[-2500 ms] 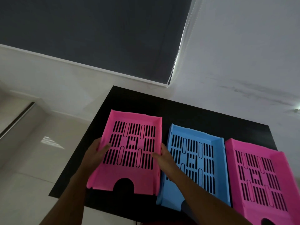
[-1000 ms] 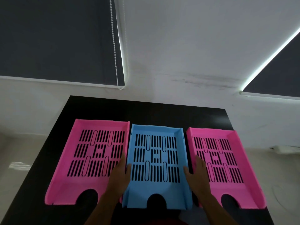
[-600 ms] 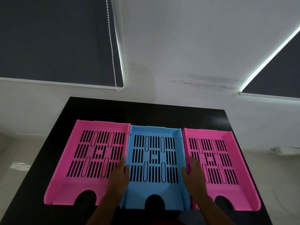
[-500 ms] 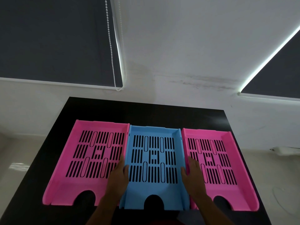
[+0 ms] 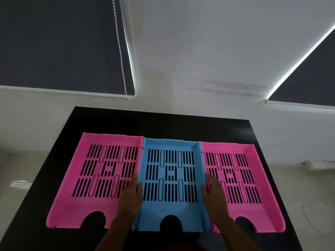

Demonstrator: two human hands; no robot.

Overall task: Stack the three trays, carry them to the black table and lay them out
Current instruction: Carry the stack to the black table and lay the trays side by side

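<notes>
Three slotted plastic trays lie side by side on the black table [image 5: 159,122]. A pink tray [image 5: 76,211] is at the left, a blue tray [image 5: 170,209] in the middle, a second pink tray [image 5: 253,209] at the right, and their side walls touch. My left hand [image 5: 131,195] grips the blue tray's left wall, thumb inside on its floor. My right hand [image 5: 214,194] grips its right wall. All three trays rest flat with their notched fronts toward me.
The table stands against a white wall [image 5: 199,51]. Dark roller blinds [image 5: 59,42] hang at the left and far right, a bead cord [image 5: 119,49] beside the left one. Pale floor [image 5: 21,169] shows on both sides of the table.
Earlier both hands held the left pink tray. Since then they took hold of the blue tray's sides and the trays closed up until their walls touch.
</notes>
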